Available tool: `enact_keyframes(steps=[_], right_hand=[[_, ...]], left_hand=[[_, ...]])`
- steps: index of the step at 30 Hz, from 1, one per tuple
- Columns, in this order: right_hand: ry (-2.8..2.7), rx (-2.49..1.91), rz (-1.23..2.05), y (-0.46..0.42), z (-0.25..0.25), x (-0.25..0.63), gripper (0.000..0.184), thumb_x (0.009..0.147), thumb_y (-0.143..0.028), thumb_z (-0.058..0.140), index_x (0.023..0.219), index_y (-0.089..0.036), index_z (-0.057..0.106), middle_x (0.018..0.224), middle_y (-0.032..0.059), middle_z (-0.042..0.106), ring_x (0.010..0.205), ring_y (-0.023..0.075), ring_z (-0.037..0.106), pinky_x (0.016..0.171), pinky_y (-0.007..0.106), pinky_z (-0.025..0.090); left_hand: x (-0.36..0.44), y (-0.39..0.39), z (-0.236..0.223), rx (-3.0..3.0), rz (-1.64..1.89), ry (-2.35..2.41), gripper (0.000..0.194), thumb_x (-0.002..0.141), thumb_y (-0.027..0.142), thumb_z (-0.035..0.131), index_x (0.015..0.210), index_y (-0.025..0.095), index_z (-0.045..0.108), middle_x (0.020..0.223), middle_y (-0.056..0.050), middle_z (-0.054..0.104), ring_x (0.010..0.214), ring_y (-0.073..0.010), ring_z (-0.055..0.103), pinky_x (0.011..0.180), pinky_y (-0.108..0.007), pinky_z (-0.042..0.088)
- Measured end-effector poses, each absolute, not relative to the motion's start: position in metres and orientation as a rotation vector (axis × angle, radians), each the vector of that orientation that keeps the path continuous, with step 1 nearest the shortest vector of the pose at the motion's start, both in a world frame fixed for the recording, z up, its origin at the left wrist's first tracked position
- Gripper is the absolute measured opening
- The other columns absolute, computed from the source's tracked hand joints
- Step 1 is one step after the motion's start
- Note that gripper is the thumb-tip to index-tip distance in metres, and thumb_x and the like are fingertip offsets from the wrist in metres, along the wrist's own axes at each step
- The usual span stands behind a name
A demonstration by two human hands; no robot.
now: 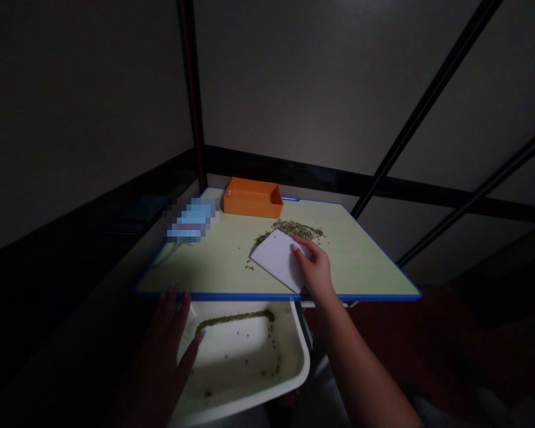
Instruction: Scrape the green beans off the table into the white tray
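My right hand pinches a flat white card by its right side, fingers closed on it. The card lies slanted over the tabletop, its far edge against a spread pile of small greenish-brown seeds. My left hand is in shadow at the left rim of a white plastic tub, its fingers apart and the thumb reaching over the inside. In the tub, a band of the same seeds lies along the far side, with a few scattered on the bottom.
An orange open box stands at the back of the pale green, blue-edged table. A blurred-out light blue device with a cable is at the left. The tub sits below the table's front edge. Wall panels rise behind.
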State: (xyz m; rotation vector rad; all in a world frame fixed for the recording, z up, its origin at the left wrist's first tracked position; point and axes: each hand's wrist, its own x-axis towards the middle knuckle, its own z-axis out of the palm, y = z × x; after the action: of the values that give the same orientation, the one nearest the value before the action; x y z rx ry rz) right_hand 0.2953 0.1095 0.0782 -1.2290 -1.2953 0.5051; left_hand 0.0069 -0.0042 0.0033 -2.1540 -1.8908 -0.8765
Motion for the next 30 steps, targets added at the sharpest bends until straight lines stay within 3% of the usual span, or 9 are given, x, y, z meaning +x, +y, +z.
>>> enact_keyframes(steps=[30], right_hand=[[-1.253,-1.192,0.574,0.1134,0.0740,0.2912,0.031,0.075,-0.034,0.063,0.099,-0.018,0.074,0.107,0.0090,0.074,0.101,0.0243,0.066,0.094,0.039,0.048]], left_hand=[[0.0073,-0.0034,0.0038,-2.185,-0.883,-1.957,0.066,0.087,0.047,0.033,0.146,0.036,0.008,0.162,-0.005,0.011,0.147,-0.0278,0.018,0.112,-0.051,0.037]])
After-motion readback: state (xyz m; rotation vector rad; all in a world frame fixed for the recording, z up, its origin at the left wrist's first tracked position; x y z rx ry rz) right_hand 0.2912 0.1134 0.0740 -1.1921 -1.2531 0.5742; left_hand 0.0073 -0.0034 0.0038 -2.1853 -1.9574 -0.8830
